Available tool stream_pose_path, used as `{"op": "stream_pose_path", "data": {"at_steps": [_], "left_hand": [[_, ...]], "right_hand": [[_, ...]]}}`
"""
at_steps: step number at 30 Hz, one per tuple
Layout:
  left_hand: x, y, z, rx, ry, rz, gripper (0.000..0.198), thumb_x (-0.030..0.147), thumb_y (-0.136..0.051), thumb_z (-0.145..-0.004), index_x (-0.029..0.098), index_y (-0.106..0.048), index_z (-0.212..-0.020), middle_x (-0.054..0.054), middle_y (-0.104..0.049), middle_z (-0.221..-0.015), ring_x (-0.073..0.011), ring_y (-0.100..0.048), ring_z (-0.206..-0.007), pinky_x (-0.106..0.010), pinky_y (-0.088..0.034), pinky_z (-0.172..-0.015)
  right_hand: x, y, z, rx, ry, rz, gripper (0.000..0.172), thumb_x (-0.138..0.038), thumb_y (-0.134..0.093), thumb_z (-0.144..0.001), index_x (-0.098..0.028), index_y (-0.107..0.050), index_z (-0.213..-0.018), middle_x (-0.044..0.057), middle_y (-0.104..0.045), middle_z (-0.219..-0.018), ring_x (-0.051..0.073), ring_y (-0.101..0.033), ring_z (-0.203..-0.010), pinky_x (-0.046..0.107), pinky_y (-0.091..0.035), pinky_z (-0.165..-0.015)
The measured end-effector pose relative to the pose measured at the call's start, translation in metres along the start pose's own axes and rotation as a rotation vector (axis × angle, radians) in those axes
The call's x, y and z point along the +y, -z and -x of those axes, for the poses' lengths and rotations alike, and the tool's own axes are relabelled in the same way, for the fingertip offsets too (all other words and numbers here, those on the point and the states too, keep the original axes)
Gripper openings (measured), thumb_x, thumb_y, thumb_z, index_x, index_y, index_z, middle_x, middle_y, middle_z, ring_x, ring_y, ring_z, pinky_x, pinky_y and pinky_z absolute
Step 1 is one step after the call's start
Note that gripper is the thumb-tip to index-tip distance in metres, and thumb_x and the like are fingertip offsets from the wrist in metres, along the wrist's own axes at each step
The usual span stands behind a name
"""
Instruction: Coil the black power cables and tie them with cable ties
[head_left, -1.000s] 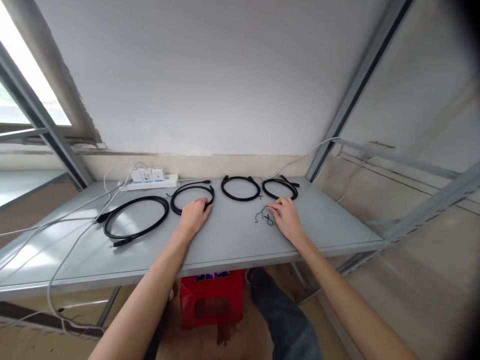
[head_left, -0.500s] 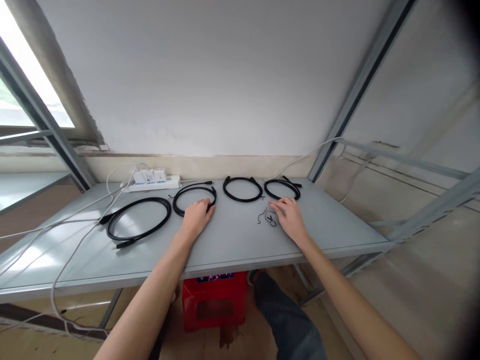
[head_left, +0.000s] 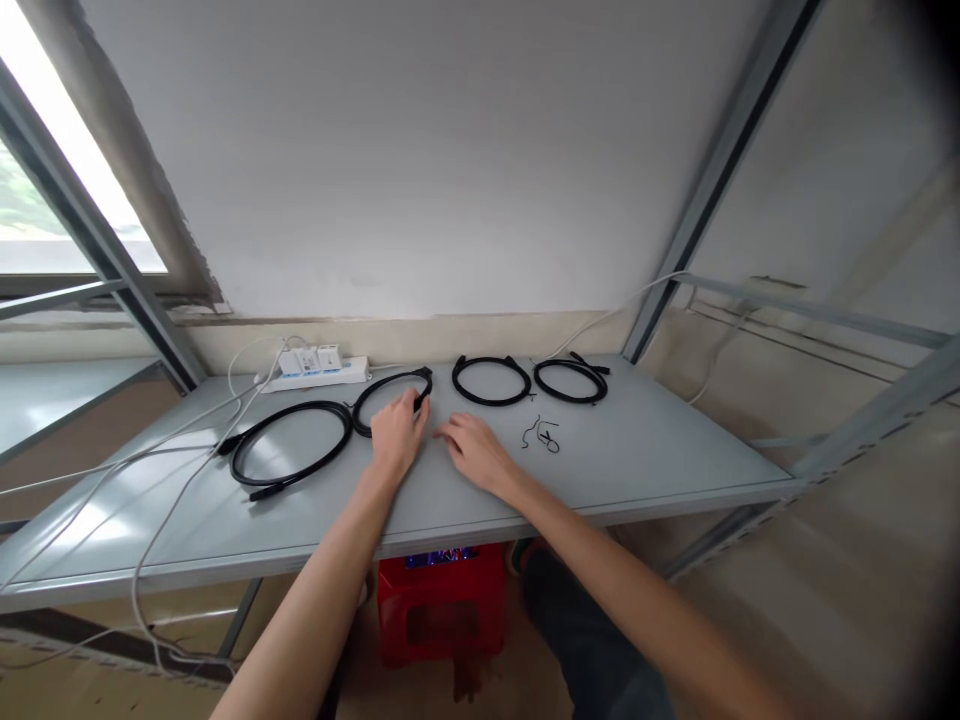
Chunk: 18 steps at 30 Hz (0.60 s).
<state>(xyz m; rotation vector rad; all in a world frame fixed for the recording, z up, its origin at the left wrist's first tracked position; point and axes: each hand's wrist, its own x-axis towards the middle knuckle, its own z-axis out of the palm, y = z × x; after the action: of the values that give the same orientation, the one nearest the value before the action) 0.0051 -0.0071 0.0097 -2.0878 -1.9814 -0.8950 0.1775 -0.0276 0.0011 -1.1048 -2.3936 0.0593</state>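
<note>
My left hand (head_left: 397,432) is closed on the right side of a coiled black cable (head_left: 375,382), which lies second from the left on the grey shelf table (head_left: 442,500). The cable's connector end (head_left: 425,374) sticks up just beyond my fingers. Close by on the right, my right hand (head_left: 474,452) is low over the table with fingers stretched toward the left, and I see nothing in it. Several thin black twist ties (head_left: 544,436) lie loose to the right of that hand.
Another black cable coil (head_left: 291,410) lies at left; two more coils (head_left: 491,382) (head_left: 571,381) are at the back right. A white power strip (head_left: 319,375) with plugged chargers stands against the wall. White cords (head_left: 161,535) hang over the left edge. A red stool (head_left: 442,615) stands below.
My right hand has moved left from the twist ties to beside my left hand. The held coil's connector end now sits closer to its loop. The view has shifted slightly.
</note>
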Motion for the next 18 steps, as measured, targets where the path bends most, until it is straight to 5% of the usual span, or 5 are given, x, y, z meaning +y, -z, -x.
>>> {"op": "stream_pose_path", "data": {"at_steps": [7,13,18], "left_hand": [[-0.006,0.011,-0.001,0.333,0.196,0.172,0.035,0.043,-0.033,-0.109,0.019,-0.058,-0.108,-0.007,-0.07,-0.083,-0.025,-0.069,-0.081,-0.03,-0.04,-0.07],[-0.006,0.02,-0.001,0.538,0.219,0.48,0.028,0.042,-0.041,-0.106,0.022,-0.05,-0.09,-0.001,-0.056,-0.074,-0.0172,-0.055,-0.067,-0.029,-0.039,-0.067],[-0.004,0.027,-0.002,0.681,0.205,0.714,0.036,0.048,-0.048,-0.104,0.023,-0.039,-0.079,0.005,-0.041,-0.067,-0.012,-0.041,-0.062,-0.025,-0.036,-0.062]], "right_hand": [[0.01,-0.046,-0.084,-0.007,-0.136,-0.148,0.039,-0.011,-0.047,-0.098,-0.019,-0.068,-0.13,0.013,-0.071,-0.121,0.025,-0.064,-0.111,0.036,-0.045,-0.1],[0.025,-0.06,-0.09,0.061,-0.249,-0.482,0.073,-0.024,-0.061,-0.095,-0.018,-0.034,-0.163,0.016,-0.061,-0.141,0.028,-0.051,-0.134,0.046,-0.036,-0.118],[0.028,-0.058,-0.087,0.079,-0.328,-0.913,0.101,-0.047,-0.066,-0.095,-0.024,-0.002,-0.169,0.014,-0.034,-0.168,0.028,-0.038,-0.151,0.048,-0.031,-0.124]]}}
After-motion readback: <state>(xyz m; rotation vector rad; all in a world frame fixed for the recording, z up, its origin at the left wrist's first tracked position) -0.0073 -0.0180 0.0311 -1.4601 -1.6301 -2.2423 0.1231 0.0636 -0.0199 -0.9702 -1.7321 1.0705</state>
